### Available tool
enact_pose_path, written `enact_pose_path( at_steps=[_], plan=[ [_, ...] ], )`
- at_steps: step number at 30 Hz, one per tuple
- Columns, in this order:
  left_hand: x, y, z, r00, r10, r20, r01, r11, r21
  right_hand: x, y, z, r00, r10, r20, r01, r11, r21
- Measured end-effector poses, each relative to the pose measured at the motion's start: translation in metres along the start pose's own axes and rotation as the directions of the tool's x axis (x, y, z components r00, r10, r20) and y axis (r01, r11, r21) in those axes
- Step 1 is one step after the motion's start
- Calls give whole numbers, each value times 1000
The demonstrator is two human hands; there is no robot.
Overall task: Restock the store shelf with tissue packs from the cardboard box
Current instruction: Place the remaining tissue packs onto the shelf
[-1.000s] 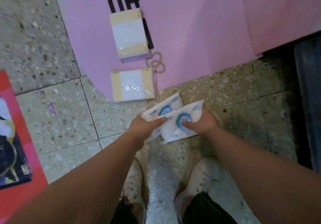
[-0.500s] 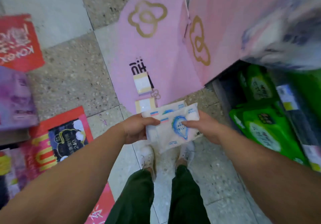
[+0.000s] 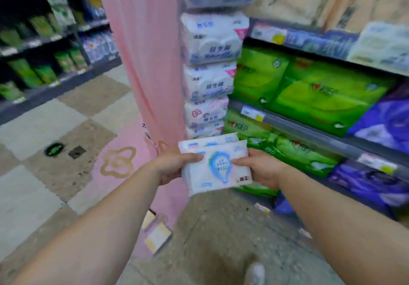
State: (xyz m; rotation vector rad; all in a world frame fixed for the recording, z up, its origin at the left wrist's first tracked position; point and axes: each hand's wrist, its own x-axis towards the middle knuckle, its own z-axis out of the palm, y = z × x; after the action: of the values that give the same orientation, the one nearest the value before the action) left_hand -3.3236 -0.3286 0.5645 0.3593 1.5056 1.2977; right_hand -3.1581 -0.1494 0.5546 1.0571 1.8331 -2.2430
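Observation:
Two white tissue packs [image 3: 215, 167] with a blue emblem are stacked together in front of me at waist height. My left hand [image 3: 171, 165] grips their left edge, thumb on top. My right hand [image 3: 261, 167] grips the right edge the same way. The store shelf [image 3: 309, 129] stands just beyond on the right, its lower levels filled with green tissue packs [image 3: 321, 90] and purple packs [image 3: 380, 121]. A tall stack of white tissue packs [image 3: 210, 74] rises at the shelf's left end. The cardboard box is out of view.
A pink pillar [image 3: 146, 52] stands straight ahead, with a pink floor mat [image 3: 119, 163] at its foot. Two small beige boxes [image 3: 157, 236] lie on the floor below my arms. Another shelf row [image 3: 44, 48] lines the far left. My shoe [image 3: 254, 273] shows at the bottom.
My view has swung up from the floor to the shelf. Both hands kept hold of the two packs and carried them toward the shelf on the right.

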Motion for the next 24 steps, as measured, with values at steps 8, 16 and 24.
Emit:
enact_pose_path(
  at_steps=[8,16,24],
  plan=[
    [4,59,199,944,204,258,-262,942,212,-180,1,-112,824,-248,-509,258,965,-53],
    [-6,70,432,812,255,526,-460,833,307,-369,29,-237,514,-290,-807,201,956,-216],
    [-23,75,624,700,287,654,-542,810,225,-502,50,-367,453,-319,-833,154,948,-279]
  ],
)
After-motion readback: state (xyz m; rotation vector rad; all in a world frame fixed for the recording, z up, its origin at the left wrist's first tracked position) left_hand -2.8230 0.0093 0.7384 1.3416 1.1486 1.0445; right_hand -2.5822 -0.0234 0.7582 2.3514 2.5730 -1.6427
